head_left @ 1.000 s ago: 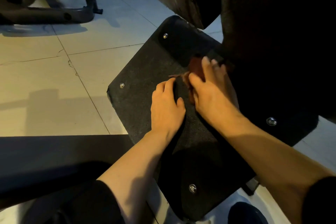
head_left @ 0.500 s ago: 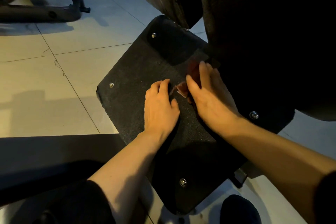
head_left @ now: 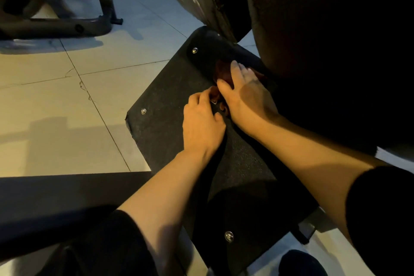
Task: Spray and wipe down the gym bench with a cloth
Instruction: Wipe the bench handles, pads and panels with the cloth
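A: Report hand status, right first.

B: I read the right hand (head_left: 246, 94) at centre frame, palm down, fingers extended and laid flat over the cloth (head_left: 224, 71), pressing it onto the black footplate (head_left: 170, 105). Fingertips point toward the upper part of the frame.

A: Left hand?

B: The left hand (head_left: 201, 123) sits just beside the right, lower and to its left. Its fingers are curled, tips at a lower corner of the cloth; I take it as a pinch on that corner, though the contact is partly hidden.

A: Cloth position?

B: Dark reddish, bunched, lying on the footplate's upper right area, mostly covered by the right hand. It sits close under the bench pad (head_left: 324, 40).

A: Surroundings?

B: The footplate is a textured board with metal fasteners (head_left: 143, 111) near its corners. The padded, cracked black bench fills the upper right of the frame. Pale floor tiles (head_left: 67, 101) occupy the left. A dark machine frame (head_left: 74, 27) stands at upper left. Black sleeves (head_left: 380, 208) show at lower right.
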Motion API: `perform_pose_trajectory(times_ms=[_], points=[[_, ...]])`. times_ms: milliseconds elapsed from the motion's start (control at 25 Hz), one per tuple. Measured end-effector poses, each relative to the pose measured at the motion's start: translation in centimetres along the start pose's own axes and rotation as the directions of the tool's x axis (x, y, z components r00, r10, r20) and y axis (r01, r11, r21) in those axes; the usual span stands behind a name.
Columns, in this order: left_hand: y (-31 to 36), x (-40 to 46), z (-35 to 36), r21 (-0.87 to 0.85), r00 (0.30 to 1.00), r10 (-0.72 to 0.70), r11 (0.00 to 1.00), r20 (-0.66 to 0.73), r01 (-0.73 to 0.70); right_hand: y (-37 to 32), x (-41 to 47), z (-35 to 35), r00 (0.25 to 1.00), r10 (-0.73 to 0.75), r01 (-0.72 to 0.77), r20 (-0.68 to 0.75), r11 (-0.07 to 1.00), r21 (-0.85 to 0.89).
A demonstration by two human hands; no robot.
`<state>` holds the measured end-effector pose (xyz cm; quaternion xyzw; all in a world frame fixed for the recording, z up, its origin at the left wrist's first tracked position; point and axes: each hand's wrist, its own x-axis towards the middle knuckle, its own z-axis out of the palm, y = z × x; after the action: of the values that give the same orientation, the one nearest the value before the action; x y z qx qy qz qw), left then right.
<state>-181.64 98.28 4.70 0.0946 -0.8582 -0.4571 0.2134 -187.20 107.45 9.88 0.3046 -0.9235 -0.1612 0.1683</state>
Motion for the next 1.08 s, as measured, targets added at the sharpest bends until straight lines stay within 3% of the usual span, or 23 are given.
perform_pose_trajectory(times_ms=[80, 200, 360, 440, 520, 600, 840, 1080], points=[[1.1, -1.2, 0.9, -0.008, 1.0, 0.004, 1.0, 0.015, -0.004, 1.4, -2.6, -0.3, 1.0, 0.014, -0.016, 0.019, 0.995, 0.096], [2.1, -3.5, 1.6, 0.025, 0.998, -0.007, 1.0, 0.065, 0.006, 3.1, -6.8, -1.2, 0.996, 0.059, -0.057, 0.064, 0.998, -0.042], [1.7, -5.0, 0.8, 0.024, 0.996, -0.017, 1.0, 0.091, 0.015, 4.1, -11.8, -1.4, 0.988, 0.077, -0.104, 0.137, 0.974, 0.203], [0.9, -5.6, 0.1, 0.043, 0.993, -0.024, 0.999, 0.112, 0.019, 3.5, -12.7, -0.8, 0.991, 0.123, -0.13, 0.046, 0.961, 0.243], [0.0, -5.7, -0.6, 0.068, 0.991, -0.037, 0.997, 0.132, 0.028, 2.5, -11.8, -0.6, 0.981, 0.194, -0.194, 0.018, 0.958, 0.214], [-0.7, -5.2, -0.9, 0.077, 0.989, -0.052, 0.996, 0.14, 0.042, 1.4, -10.2, -0.4, 0.975, 0.208, -0.217, 0.081, 0.969, 0.115], [-0.8, -2.3, -0.8, 0.058, 0.994, 0.0, 0.998, 0.105, -0.006, -2.4, -4.0, 0.9, 0.998, 0.03, -0.022, 0.058, 0.991, -0.129], [-2.9, 0.2, -2.0, 0.088, 0.998, -0.032, 0.996, 0.059, 0.027, -3.4, 3.1, 1.5, 0.994, -0.064, 0.075, 0.089, 0.99, -0.122]])
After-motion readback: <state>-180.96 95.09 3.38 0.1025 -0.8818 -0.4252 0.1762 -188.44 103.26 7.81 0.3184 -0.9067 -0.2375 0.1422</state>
